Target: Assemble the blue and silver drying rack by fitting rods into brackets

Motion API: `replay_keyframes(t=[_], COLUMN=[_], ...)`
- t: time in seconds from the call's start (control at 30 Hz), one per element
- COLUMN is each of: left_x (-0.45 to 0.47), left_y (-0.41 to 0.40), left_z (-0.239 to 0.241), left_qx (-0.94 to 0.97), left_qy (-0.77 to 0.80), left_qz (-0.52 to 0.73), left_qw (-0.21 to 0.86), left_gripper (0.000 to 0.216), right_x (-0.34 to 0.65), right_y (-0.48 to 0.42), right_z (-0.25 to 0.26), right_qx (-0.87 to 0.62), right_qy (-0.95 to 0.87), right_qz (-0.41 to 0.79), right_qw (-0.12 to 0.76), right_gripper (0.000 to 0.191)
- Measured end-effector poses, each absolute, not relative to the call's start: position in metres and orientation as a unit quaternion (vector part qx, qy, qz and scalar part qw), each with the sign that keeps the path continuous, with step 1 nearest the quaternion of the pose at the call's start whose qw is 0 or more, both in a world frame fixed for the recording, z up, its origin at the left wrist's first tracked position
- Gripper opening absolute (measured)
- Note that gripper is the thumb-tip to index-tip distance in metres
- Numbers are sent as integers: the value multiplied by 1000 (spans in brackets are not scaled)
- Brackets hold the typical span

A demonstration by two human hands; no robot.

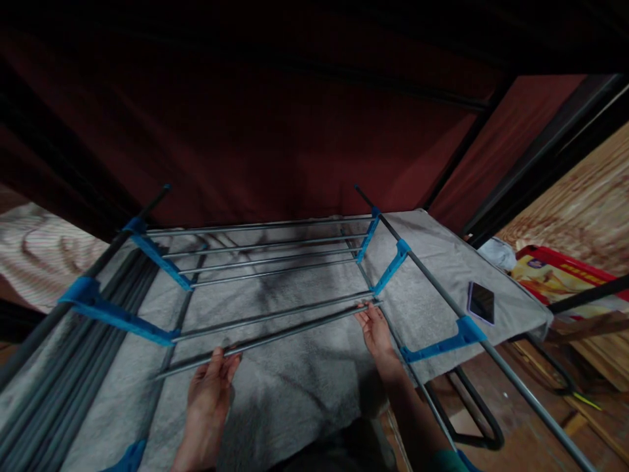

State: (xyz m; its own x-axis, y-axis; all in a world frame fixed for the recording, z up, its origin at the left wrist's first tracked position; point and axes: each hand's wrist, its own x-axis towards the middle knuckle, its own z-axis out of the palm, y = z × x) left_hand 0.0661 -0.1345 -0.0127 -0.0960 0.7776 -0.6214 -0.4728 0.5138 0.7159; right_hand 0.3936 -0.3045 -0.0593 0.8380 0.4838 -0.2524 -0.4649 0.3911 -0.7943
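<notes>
A rack of grey metal rods and blue plastic brackets [122, 317] lies on its side on a grey cloth [295, 387]. My left hand [209, 393] grips a loose grey rod [265, 339] near its left end, fingers curled under it. My right hand [376, 331] pinches the same rod at its right end, next to a blue bracket [390, 269]. The rod runs level between the two side frames, just below another fitted rod [275, 313].
A phone [481, 302] lies on the cloth at the right. Spare grey rods [73, 367] lie bundled along the left. A red and yellow box [560, 278] and wooden boards are at the far right. Dark red fabric hangs behind.
</notes>
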Motion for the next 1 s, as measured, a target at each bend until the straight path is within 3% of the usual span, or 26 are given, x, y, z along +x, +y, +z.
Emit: replay_keyframes(t=[0.53, 1.0], left_x=[33, 34], left_y=[-123, -127], left_z=[-6, -17], left_qx=[137, 183], left_qy=[454, 458], left_qz=[604, 619], left_qw=[640, 611], left_gripper=[3, 41], right_x=[426, 424], right_y=[-319, -325], right_z=[-105, -93], right_qx=[-470, -493], right_qy=[35, 5], right_qz=[285, 322], right_qw=[835, 808], right_gripper=[17, 13])
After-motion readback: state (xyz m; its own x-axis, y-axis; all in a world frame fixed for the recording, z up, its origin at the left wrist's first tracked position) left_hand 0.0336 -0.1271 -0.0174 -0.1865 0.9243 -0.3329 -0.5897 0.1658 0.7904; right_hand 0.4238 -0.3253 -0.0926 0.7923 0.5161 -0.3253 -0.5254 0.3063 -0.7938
